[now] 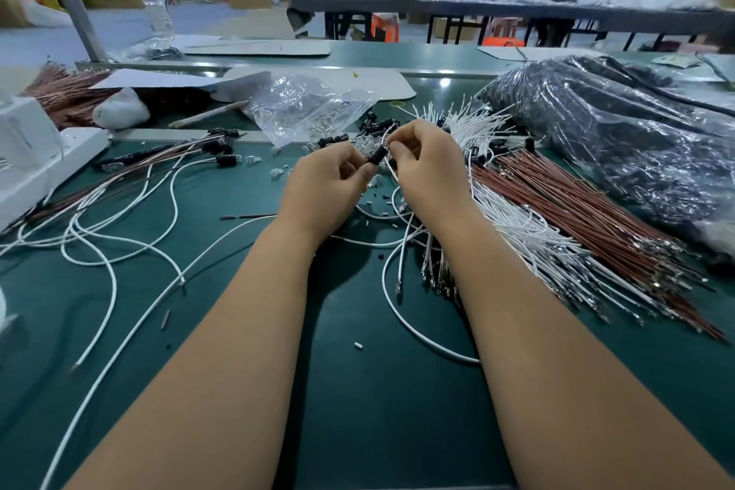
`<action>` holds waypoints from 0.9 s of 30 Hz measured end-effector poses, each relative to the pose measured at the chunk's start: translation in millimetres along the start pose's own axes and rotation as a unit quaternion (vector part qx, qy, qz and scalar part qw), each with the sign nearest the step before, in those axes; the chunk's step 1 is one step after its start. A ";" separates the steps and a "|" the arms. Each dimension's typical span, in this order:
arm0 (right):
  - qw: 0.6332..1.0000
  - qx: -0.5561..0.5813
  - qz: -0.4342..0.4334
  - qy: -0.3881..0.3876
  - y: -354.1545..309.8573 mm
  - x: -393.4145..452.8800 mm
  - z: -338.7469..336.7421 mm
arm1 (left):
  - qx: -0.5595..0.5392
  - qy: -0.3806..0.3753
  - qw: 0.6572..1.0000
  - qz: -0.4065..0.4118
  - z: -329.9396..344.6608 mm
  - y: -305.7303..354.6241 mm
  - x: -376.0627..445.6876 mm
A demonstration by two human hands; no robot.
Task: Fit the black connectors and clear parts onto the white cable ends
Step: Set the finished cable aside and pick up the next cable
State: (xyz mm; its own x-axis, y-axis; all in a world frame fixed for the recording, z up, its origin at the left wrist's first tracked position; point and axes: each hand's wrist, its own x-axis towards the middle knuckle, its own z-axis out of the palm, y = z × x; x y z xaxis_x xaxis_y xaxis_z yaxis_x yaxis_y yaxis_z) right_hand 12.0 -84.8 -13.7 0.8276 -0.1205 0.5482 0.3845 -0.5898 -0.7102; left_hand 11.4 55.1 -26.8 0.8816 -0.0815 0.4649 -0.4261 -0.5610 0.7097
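Left hand (324, 187): fingers curled tight, pinching the black connector (377, 154) at its lower end.
Right hand (427, 167): fingers narrow, pinching a white cable (391, 171) just above the connector's top end.
Black connector: held tilted between both hands, above the green surface (358, 390), at 12 o'clock from the wrists.
White cable: hangs from the right fingers and loops down toward 6 o'clock.
White cable bundle (513, 227): at 3 o'clock, touching the brown wires (576, 211).
Clear parts bag (306, 107): at 11 o'clock, open.
Loose connectors (376, 123): just beyond the hands.
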 end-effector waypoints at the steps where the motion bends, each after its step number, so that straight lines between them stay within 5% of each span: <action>1: 1.000 -0.011 -0.003 0.005 -0.1 0.0 0.3 | 0.001 -0.002 1.000 0.001 0.0 0.7 -0.6; 27: 0.999 -0.010 -0.041 0.011 -3.5 -2.3 -1.8 | 0.005 0.067 0.997 0.047 0.9 2.2 1.7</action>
State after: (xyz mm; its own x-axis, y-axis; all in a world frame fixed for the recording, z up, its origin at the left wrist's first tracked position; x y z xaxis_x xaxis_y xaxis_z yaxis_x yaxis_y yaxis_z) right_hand 8.0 -83.9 -11.7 0.7846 -0.0880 0.6137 0.4422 -0.6144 -0.6534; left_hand 12.1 52.9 -24.9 0.8022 -0.0240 0.5966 -0.5033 -0.5648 0.6540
